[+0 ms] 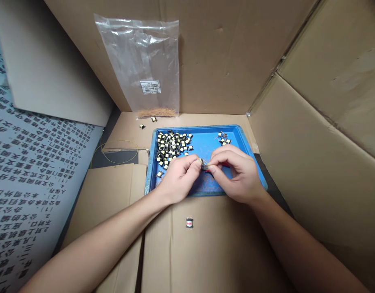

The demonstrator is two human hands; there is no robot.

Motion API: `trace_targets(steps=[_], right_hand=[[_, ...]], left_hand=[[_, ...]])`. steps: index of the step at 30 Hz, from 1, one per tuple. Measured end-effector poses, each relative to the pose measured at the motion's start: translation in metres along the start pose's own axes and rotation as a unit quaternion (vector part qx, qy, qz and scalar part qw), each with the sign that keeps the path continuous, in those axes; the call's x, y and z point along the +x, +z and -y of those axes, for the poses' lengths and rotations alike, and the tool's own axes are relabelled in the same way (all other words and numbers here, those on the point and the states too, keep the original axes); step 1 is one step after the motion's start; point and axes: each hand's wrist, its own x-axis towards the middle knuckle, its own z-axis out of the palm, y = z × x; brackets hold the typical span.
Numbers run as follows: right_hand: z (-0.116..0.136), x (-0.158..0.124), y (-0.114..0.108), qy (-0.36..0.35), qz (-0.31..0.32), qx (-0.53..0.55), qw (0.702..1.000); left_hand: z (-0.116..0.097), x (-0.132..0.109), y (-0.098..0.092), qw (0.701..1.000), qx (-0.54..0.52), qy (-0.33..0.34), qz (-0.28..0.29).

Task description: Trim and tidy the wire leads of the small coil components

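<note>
My left hand (183, 177) is closed, pinching a small coil part (202, 162) between thumb and forefinger above the blue tray (196, 194). My right hand (237, 173) meets it from the right, thumb and forefinger pressed together on what looks like a thin wire at that part. Just beneath these fingertips show the red handles of a small cutter or pliers (209, 171), partly covered by the right hand. Whether that hand also supports the tool cannot be told. Many black coil parts with yellow wrapping (172, 146) fill the tray's left side.
A few more parts (225, 141) and wire bits lie at the tray's back right. One coil with red marks (189, 223) is on the cardboard in front. Behind stands a clear bag (141, 53) with orange pieces. Cardboard walls (321, 118) close in the back and right.
</note>
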Motion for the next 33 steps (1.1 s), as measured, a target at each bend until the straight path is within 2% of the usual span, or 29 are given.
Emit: trace_targets(steps=[8, 15, 18, 22, 28, 33], right_hand=[[0.003, 0.003, 0.005, 0.055, -0.003, 0.105, 0.993], [-0.008, 0.001, 0.001, 0.114, 0.067, 0.153, 0.979], [-0.009, 0.0, 0.0, 0.119, 0.069, 0.185, 0.973], [-0.006, 0.001, 0.003, 0.125, 0.048, 0.166, 0.977], [-0.003, 0.002, 0.006, 0.141, 0.053, 0.14, 0.979], [0.001, 0.004, 0.004, 0.116, 0.052, 0.079, 0.989]], left_hand=[[0.003, -0.002, 0.0, 0.998, -0.054, 0.024, 0.006], [0.005, -0.001, -0.001, 0.997, -0.066, 0.027, 0.01], [0.005, -0.001, -0.001, 0.998, -0.055, 0.027, 0.011], [0.005, -0.001, -0.001, 0.998, -0.051, 0.03, 0.011], [0.006, -0.001, 0.0, 0.997, -0.063, 0.032, 0.015], [0.008, -0.001, -0.001, 0.996, -0.082, 0.034, 0.032]])
